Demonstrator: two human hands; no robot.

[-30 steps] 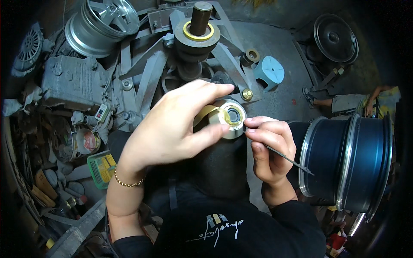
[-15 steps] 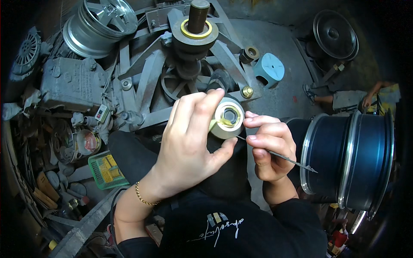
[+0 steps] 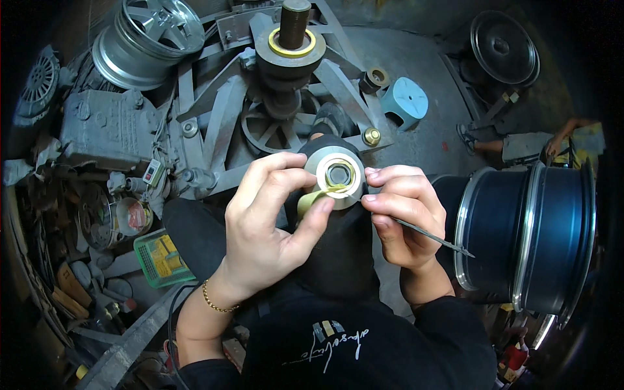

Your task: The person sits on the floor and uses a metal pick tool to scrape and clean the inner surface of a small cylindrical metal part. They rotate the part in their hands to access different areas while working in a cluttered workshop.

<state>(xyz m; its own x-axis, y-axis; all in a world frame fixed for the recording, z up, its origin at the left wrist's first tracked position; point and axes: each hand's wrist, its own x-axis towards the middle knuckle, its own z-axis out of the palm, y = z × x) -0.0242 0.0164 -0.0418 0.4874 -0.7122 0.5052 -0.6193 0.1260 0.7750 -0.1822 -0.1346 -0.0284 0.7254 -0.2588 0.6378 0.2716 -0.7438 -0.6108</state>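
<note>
A round, pale metal part [image 3: 350, 199] with a hole through its middle lies over my thigh, between my two hands. Yellow-green tape [image 3: 308, 204] lines the rim of the hole, and a loose end runs out to the left. My left hand [image 3: 263, 218] has this end between thumb and fingers, its fingertips near the part's left side. In my right hand [image 3: 408, 218] a thin grey metal pick [image 3: 434, 236] is pinched, its near tip at the part's lower right edge. The right fingertips are close to the part's right side.
Ahead stands a steel frame with a threaded shaft [image 3: 295, 29] and yellow ring. A blue stool [image 3: 406, 104] is beyond, right. Dark blue wheel rims [image 3: 500, 237] stand close on the right. A silver wheel [image 3: 146, 45] and green basket [image 3: 159, 257] are left. Another person's leg [image 3: 487, 145] shows far right.
My left hand has drawn back to the left, and more of the tape end shows beside the part. The part now faces up more openly. My right hand has shifted slightly left with the pick.
</note>
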